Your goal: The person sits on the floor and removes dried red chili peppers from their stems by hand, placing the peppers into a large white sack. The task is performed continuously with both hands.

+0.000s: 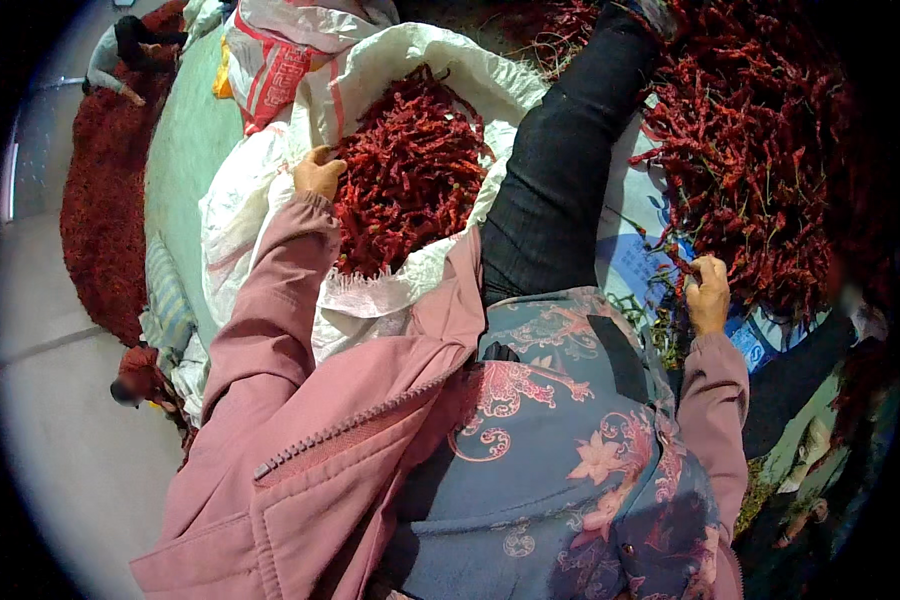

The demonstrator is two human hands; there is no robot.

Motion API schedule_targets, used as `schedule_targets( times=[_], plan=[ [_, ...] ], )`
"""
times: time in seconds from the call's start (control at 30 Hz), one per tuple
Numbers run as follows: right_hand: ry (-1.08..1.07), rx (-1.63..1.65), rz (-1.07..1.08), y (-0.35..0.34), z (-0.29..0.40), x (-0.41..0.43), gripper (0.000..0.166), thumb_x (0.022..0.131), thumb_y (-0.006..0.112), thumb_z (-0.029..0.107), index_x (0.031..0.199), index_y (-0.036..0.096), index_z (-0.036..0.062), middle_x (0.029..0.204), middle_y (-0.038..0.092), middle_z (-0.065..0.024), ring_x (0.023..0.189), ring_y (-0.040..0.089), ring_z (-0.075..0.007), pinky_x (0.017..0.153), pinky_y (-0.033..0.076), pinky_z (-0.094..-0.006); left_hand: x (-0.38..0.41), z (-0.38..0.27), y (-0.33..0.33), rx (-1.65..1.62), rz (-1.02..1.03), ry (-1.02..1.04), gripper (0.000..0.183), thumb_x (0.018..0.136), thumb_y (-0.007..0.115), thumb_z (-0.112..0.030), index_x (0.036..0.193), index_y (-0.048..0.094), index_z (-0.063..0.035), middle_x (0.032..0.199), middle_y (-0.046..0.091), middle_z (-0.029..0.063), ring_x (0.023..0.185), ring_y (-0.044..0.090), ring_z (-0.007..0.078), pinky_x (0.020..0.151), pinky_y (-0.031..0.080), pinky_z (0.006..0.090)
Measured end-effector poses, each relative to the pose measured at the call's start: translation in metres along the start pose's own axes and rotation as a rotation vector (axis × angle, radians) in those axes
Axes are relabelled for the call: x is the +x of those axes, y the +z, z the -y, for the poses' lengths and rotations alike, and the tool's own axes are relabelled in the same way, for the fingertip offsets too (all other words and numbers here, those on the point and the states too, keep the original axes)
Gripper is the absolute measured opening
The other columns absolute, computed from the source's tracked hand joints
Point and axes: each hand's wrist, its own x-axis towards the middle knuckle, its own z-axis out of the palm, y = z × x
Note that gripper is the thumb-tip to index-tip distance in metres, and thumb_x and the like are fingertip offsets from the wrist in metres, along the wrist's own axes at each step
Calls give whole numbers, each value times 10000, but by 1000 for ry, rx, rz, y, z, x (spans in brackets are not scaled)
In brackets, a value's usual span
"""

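My left hand [319, 174] is curled over the left rim of a white woven sack [412, 46], thumb towards the contents. Dried red chilies [412, 172] fill the sack's mouth in a heap. My right hand [709, 294] is at the near edge of a large pile of dried red chilies [742, 157], its fingers bent in. Whether a chili is between those fingers is hidden. Loose chilies and green stems [667, 330] lie just left of that hand, over a printed white and blue sheet [630, 259].
My black-trousered leg [562, 165] stretches between sack and pile. A red-printed white sack [277, 75] stands behind. Leftward are a green ground strip [191, 150] and a long bed of chilies [105, 210]. One person [112, 60] bends over it; another [139, 375] is lower left.
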Motion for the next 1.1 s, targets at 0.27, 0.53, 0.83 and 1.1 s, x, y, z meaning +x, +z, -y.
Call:
schedule_targets(
  times=[0.27, 0.53, 0.83, 1.1],
  plan=[
    [395, 183, 119, -2, -8, -17, 307, 653, 622, 76, 948, 549, 35, 826, 590, -157, 774, 579, -231, 695, 438, -315, -44, -33, 27, 125, 12, 76, 272, 657, 622, -106, 908, 623, 0, 845, 634, 94, 771, 594, 180, 727, 460, 272],
    [640, 638, 153, -24, 14, -17, 151, 773, 496, -13, 915, 544, -33, 709, 529, -50, 526, 502, -99, 457, 422, -250, -85, -83, 86, -287, 333, 112, 223, 746, 582, -36, 964, 578, 11, 879, 609, 78, 779, 583, 146, 681, 472, 243],
    [758, 705, -92, -83, 51, -61, 192, 730, 628, 100, 905, 615, 23, 742, 592, -26, 587, 520, -84, 516, 416, -228, -172, -194, 219, -266, 956, 461, 190, 736, 550, -8, 922, 574, 25, 839, 607, 70, 752, 575, 137, 671, 449, 233],
    [1032, 149, -449, -261, 43, -240, 178, 750, 588, 68, 924, 597, 30, 799, 586, -35, 639, 547, -96, 578, 455, -215, -235, -186, 330, 126, 1164, 1037, 180, 733, 572, -119, 893, 589, -38, 825, 581, 144, 732, 573, 305, 659, 454, 341]
  ],
)
